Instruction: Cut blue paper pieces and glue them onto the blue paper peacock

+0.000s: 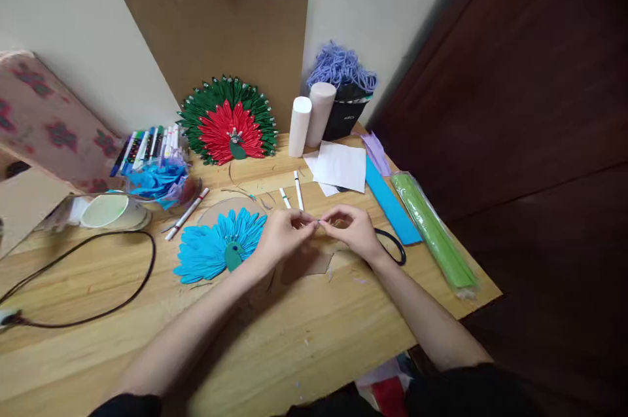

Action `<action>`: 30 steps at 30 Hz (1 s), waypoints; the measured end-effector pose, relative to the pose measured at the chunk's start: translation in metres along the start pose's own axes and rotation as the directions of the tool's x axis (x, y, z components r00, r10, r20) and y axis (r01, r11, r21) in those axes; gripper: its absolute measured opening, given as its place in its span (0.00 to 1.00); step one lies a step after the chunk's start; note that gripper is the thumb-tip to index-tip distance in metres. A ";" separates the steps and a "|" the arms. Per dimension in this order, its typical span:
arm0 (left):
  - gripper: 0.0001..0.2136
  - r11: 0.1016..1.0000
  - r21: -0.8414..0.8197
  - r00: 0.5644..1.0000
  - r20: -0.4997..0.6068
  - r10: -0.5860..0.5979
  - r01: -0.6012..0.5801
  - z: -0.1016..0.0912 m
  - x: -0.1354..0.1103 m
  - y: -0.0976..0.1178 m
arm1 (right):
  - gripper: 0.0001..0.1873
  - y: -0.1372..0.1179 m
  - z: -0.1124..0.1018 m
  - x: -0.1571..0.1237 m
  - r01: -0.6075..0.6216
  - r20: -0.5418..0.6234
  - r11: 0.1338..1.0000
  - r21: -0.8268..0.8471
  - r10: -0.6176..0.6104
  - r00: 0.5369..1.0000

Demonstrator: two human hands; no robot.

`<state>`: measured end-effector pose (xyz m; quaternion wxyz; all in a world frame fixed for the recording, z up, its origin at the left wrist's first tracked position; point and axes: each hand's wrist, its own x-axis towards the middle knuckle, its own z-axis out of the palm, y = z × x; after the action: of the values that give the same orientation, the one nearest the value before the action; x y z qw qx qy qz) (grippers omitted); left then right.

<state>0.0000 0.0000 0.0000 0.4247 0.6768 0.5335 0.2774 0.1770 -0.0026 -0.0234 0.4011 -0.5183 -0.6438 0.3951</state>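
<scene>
My left hand [287, 234] and my right hand [356, 230] meet fingertip to fingertip over the middle of the table. Both are closed in a pinch on something tiny and dark, too small to name. Left of my left hand lies a blue paper peacock [206, 250] with a green head, on a round cardboard piece [223, 209]. Under my hands is a flat cardboard scrap [318, 264]. The black loop of a scissors-like handle [400, 250] shows beside my right wrist; the rest is hidden.
A green and red paper peacock [228, 122] leans on a cardboard sheet [230, 37]. White rolls [299, 129], white paper [341, 165], a blue strip [392, 201] and a green crepe pack [434, 234] stand or lie rightward. Markers [147, 145], a cup [112, 211] and a black cable [152, 260] are left.
</scene>
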 end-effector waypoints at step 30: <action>0.19 0.856 -0.409 0.933 0.295 -0.204 0.317 -0.009 0.008 0.003 | 0.08 -0.002 -0.001 0.003 0.134 -0.002 0.985 0.106 -0.135 0.991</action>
<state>-0.0039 0.0104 0.0062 0.6650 0.5094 0.4864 0.2484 0.1770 -0.0002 -0.0212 0.4523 -0.4507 -0.6563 0.4021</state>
